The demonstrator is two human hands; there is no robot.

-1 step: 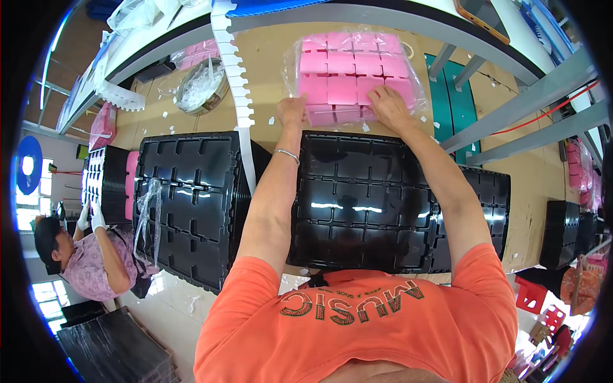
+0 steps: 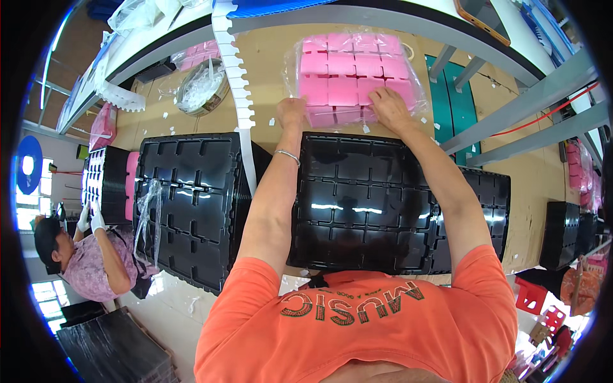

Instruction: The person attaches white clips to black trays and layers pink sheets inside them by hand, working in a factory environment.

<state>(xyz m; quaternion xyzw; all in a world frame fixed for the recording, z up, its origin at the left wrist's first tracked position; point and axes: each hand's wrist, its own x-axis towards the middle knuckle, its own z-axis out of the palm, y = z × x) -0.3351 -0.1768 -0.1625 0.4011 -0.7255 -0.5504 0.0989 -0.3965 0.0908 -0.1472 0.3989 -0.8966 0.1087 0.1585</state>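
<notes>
A block of pink foam pieces [image 2: 355,66], set in several rows, lies inside a clear plastic bag [image 2: 418,96] on the cardboard-covered table. My left hand [image 2: 292,111] is closed at the bag's near left corner, its fingertips partly hidden, and appears to grip the plastic. On the near right part of the foam rests my right hand [image 2: 390,107], fingers slightly bent and apart, touching the pink pieces through or beside the film. Beneath my forearms stands a stack of black plastic trays [image 2: 357,167], between me and the bag.
More black trays [image 2: 185,159] stand to the left, a white notched strip [image 2: 240,86] rising beside them. A round tub of plastic scraps [image 2: 203,89] sits further back. Grey metal legs [image 2: 530,102] and a green board [image 2: 454,96] are at right. A person [image 2: 96,255] in white gloves handles trays at far left.
</notes>
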